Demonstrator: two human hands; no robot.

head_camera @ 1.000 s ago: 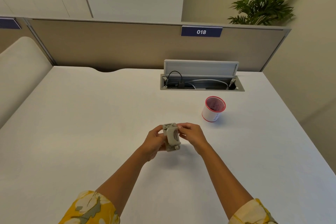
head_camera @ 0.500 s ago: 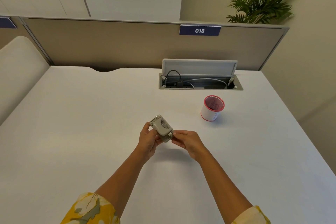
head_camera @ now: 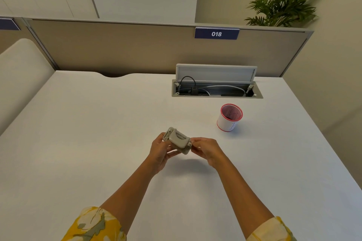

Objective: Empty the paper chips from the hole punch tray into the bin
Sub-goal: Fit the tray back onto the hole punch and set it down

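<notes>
Above open table, hand-held hole punch

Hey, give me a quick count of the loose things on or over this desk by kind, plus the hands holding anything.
Hole punch: 1, held above the desk by both hands
Small bin with red rim: 1, standing on the desk
Hands: 2, left hand and right hand
Total: 4
</notes>
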